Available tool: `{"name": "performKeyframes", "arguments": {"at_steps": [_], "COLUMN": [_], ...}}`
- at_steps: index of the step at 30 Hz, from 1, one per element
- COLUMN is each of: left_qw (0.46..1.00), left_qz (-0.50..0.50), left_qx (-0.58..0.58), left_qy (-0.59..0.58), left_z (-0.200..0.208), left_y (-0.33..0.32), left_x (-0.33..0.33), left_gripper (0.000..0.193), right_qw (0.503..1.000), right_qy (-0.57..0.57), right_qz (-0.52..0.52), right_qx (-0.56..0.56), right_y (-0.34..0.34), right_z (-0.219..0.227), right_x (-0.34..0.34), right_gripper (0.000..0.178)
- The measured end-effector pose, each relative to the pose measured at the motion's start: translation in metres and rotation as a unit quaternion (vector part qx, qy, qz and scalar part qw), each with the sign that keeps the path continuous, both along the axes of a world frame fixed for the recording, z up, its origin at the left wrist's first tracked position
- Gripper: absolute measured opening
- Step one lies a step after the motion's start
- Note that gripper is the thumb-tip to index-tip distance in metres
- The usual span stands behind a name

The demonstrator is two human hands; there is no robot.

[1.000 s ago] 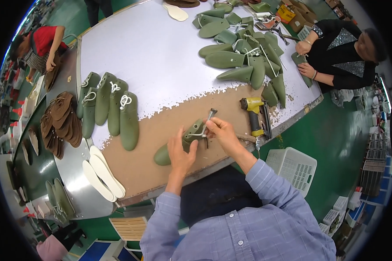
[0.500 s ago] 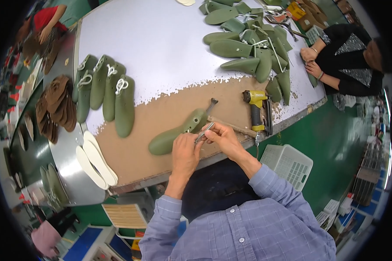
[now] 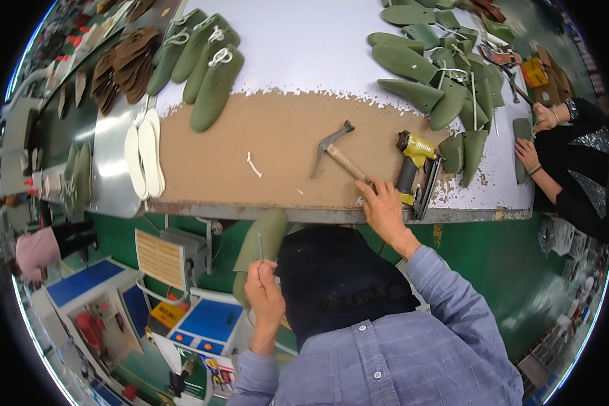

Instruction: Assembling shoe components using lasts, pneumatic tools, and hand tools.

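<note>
My left hand (image 3: 264, 294) is closed around a thin metal rod (image 3: 260, 245) that points upward. Against that hand, below the table edge, is a green shoe last (image 3: 267, 230); how it is supported is hidden. At the table's front edge my right hand (image 3: 386, 211) has its thumb and fingers on the handle end of a hammer (image 3: 345, 161). The hammer lies on the brown board, its dark curved head away from me. To its right is a yellow and black pneumatic stapler (image 3: 413, 166), close to my right fingers.
A short white cord (image 3: 253, 164) lies on the brown tabletop (image 3: 203, 166). Green lasts with white cords (image 3: 213, 88) stand at the left, beside white insoles (image 3: 144, 152) and brown leather pieces (image 3: 134, 61). More lasts (image 3: 402, 61) pile up at the right, near a co-worker's hands (image 3: 529, 154).
The last has gone from the tabletop to below its edge. My left hand has dropped with the metal rod, while my right hand has moved away to the hammer handle. The view has shifted.
</note>
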State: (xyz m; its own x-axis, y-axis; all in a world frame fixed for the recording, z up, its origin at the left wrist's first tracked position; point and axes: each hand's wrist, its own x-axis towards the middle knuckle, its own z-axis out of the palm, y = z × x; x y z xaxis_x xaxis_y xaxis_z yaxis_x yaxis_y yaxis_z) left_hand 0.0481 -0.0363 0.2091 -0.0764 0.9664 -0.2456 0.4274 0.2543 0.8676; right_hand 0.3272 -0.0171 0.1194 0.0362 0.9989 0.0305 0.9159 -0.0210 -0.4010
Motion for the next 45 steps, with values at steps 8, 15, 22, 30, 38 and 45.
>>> {"name": "performKeyframes", "arguments": {"at_steps": [8, 15, 22, 30, 38, 45], "left_qw": [0.998, 0.995, 0.967, 0.988, 0.986, 0.964], "left_qz": [0.026, 0.066, 0.108, 0.088, 0.072, 0.101], "left_qx": [-0.057, 0.062, -0.142, -0.118, -0.144, -0.194], "left_qy": [-0.027, -0.041, -0.184, -0.045, -0.037, -0.148], "left_z": [-0.1, -0.153, -0.179, -0.149, -0.155, -0.169], "left_y": [-0.026, -0.019, -0.001, 0.006, 0.001, 0.001], "left_x": [0.044, 0.067, 0.059, 0.064, 0.059, 0.059], "left_gripper": [0.033, 0.036, 0.034, 0.041, 0.043, 0.039], "right_qw": [0.988, 0.962, 0.941, 0.954, 0.955, 0.954], "right_qy": [0.094, 0.26, 0.262, 0.227, 0.222, 0.228], "right_qz": [0.009, 0.082, 0.089, 0.138, 0.115, 0.172], "right_qx": [-0.124, -0.008, -0.193, -0.139, -0.16, -0.089], "right_y": [0.026, -0.044, -0.043, -0.039, -0.028, -0.036], "right_z": [0.015, 0.049, 0.045, 0.032, 0.046, 0.004], "right_x": [0.013, -0.012, -0.038, -0.047, -0.053, -0.041], "right_gripper": [0.053, 0.046, 0.048, 0.037, 0.036, 0.039]}}
